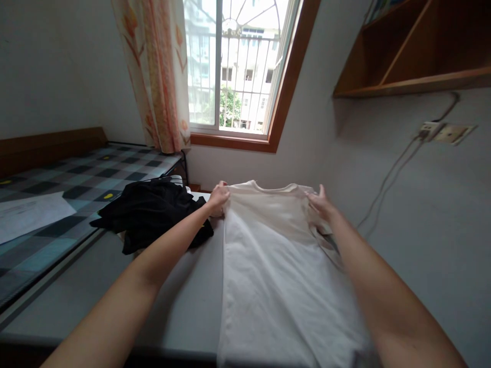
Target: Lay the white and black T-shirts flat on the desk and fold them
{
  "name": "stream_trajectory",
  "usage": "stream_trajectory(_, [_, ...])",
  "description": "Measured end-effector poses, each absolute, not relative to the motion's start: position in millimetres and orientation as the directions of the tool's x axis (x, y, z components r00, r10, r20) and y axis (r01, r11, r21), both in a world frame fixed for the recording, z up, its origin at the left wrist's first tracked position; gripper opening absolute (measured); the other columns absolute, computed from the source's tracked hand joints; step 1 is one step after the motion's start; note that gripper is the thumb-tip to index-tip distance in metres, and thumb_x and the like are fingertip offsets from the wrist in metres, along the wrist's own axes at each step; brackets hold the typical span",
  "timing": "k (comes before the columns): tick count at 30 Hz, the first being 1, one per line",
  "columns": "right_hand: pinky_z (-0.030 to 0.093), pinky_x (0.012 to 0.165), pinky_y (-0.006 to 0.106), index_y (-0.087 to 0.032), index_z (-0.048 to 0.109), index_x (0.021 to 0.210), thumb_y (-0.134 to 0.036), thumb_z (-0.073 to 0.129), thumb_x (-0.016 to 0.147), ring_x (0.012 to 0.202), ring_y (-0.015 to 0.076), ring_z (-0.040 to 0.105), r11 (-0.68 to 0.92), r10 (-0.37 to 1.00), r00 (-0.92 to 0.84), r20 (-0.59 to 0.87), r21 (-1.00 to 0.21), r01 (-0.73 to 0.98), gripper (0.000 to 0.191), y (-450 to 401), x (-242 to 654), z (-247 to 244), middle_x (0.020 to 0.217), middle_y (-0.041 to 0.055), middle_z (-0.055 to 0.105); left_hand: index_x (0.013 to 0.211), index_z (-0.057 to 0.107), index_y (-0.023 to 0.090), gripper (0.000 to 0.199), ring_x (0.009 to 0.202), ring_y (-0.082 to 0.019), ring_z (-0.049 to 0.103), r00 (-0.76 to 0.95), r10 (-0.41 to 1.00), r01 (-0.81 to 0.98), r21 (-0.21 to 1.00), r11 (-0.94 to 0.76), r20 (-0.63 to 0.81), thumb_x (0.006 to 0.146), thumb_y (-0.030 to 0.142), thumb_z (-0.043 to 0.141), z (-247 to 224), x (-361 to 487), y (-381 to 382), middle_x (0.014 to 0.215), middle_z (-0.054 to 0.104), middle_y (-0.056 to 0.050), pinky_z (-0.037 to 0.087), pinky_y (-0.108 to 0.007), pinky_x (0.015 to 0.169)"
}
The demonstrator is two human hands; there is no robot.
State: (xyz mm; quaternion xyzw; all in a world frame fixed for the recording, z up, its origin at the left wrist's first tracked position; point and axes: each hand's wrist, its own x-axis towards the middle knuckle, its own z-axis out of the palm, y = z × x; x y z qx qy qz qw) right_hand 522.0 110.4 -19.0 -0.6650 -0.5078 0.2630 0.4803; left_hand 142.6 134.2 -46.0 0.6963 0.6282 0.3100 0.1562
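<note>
A cream-white T-shirt (268, 266) is stretched out lengthwise, its neckline at the far end and its body running toward me past the table's front edge. My left hand (219, 198) is closed on the shirt's left shoulder. On the other side, my right hand (321, 202) grips the right shoulder near the sleeve, which hangs in folds below it. Left of the shirt lies a heap of black clothes (157, 209), close to my left forearm. The shirt's lower hem is out of view.
The shirt is over a pale table (192, 296). A bed with a checked cover (88, 176) adjoins it at left, with a paper sheet (34, 214) on it. A curtain (161, 76) hangs beside the window. At right are a wall shelf (414, 84) and a socket with cords (431, 132).
</note>
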Motion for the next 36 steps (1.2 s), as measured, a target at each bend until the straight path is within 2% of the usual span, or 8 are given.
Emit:
stream_trajectory(2, [0.047, 0.097, 0.036, -0.018, 0.016, 0.151, -0.031, 0.061, 0.082, 0.127, 0.0221, 0.05, -0.091, 0.961, 0.254, 0.105, -0.752, 0.653, 0.084, 109, 515, -37, 0.143, 0.0177, 0.046, 0.121, 0.053, 0.015, 0.044, 0.121, -0.024, 0.054, 0.128, 0.975, 0.83, 0.518, -0.205, 0.181, 0.078, 0.023, 0.065, -60, 146, 127, 0.128, 0.058, -0.015, 0.043, -0.033, 0.1])
stream_trajectory(4, [0.036, 0.108, 0.038, -0.01, 0.022, 0.151, -0.032, 0.058, 0.084, 0.135, 0.0257, 0.039, -0.098, 0.985, 0.161, 0.067, -0.551, 0.829, 0.079, 106, 507, -53, 0.149, 0.0206, 0.038, 0.117, 0.058, 0.016, 0.044, 0.128, -0.03, 0.046, 0.183, 0.974, 0.859, 0.46, -0.223, 0.131, 0.075, 0.026, 0.069, -75, 150, 117, 0.133, 0.054, -0.016, 0.037, -0.043, 0.106])
stream_trajectory(7, [0.026, 0.113, 0.044, -0.011, 0.036, 0.147, -0.039, 0.049, 0.09, 0.139, 0.031, 0.031, -0.061, 0.997, 0.073, 0.04, -0.241, 0.968, 0.065, 97, 493, -71, 0.151, 0.0188, 0.035, 0.123, 0.056, 0.017, 0.041, 0.139, -0.035, 0.029, 0.217, 0.962, 0.912, 0.317, -0.261, 0.168, 0.085, 0.031, 0.057, -91, 157, 100, 0.146, 0.041, -0.016, 0.02, -0.056, 0.112])
stream_trajectory(10, [0.023, 0.111, 0.052, -0.019, 0.039, 0.147, -0.05, 0.036, 0.094, 0.141, 0.035, 0.025, -0.052, 0.998, 0.056, 0.043, -0.085, 0.995, 0.061, 84, 476, -80, 0.155, 0.0154, 0.029, 0.13, 0.052, 0.02, 0.041, 0.14, -0.033, 0.027, 0.307, 0.915, 0.929, 0.126, -0.348, 0.26, 0.092, 0.035, 0.043, -97, 163, 86, 0.149, 0.039, -0.012, 0.015, -0.054, 0.114])
stream_trajectory(16, [0.014, 0.112, 0.056, -0.026, 0.032, 0.15, -0.063, 0.019, 0.093, 0.144, 0.0355, 0.016, -0.008, 1.0, 0.009, 0.018, -0.019, 1.0, 0.069, 57, 447, -95, 0.158, 0.013, 0.022, 0.124, 0.058, 0.022, 0.037, 0.123, -0.031, 0.046, 0.247, 0.938, 0.957, 0.093, -0.276, 0.243, 0.09, 0.027, 0.045, -82, 149, 78, 0.136, 0.053, -0.013, 0.034, -0.048, 0.102])
stream_trajectory(20, [0.014, 0.113, 0.055, -0.028, 0.028, 0.151, -0.065, 0.016, 0.093, 0.144, 0.0336, 0.016, -0.027, 0.999, 0.027, -0.018, -0.007, 1.0, 0.07, 51, 442, -106, 0.158, 0.0117, 0.021, 0.106, 0.068, 0.021, 0.031, 0.111, -0.032, 0.055, 0.162, 0.971, 0.979, 0.092, -0.181, 0.176, 0.084, 0.039, 0.055, -66, 125, 82, 0.12, 0.06, -0.013, 0.04, -0.046, 0.094])
stream_trajectory(26, [0.015, 0.112, 0.054, -0.028, 0.029, 0.151, -0.063, 0.019, 0.094, 0.144, 0.0323, 0.017, -0.04, 0.999, 0.04, 0.013, 0.002, 0.999, 0.068, 52, 442, -109, 0.158, 0.0103, 0.023, 0.099, 0.071, 0.024, 0.023, 0.098, -0.023, 0.064, 0.107, 0.982, 0.943, 0.298, -0.149, 0.153, 0.079, 0.028, 0.061, -54, 104, 92, 0.101, 0.071, -0.006, 0.047, -0.029, 0.083])
stream_trajectory(36, [0.016, 0.113, 0.052, -0.028, 0.033, 0.15, -0.059, 0.023, 0.095, 0.144, 0.0307, 0.02, -0.05, 0.998, 0.05, 0.04, -0.013, 0.999, 0.063, 47, 440, -107, 0.157, 0.0092, 0.025, 0.099, 0.072, 0.015, 0.033, 0.083, -0.016, 0.067, -0.057, 0.977, 0.919, 0.393, -0.03, 0.207, 0.07, 0.009, 0.059, -29, 50, 131, 0.091, 0.073, -0.006, 0.049, -0.019, 0.074])
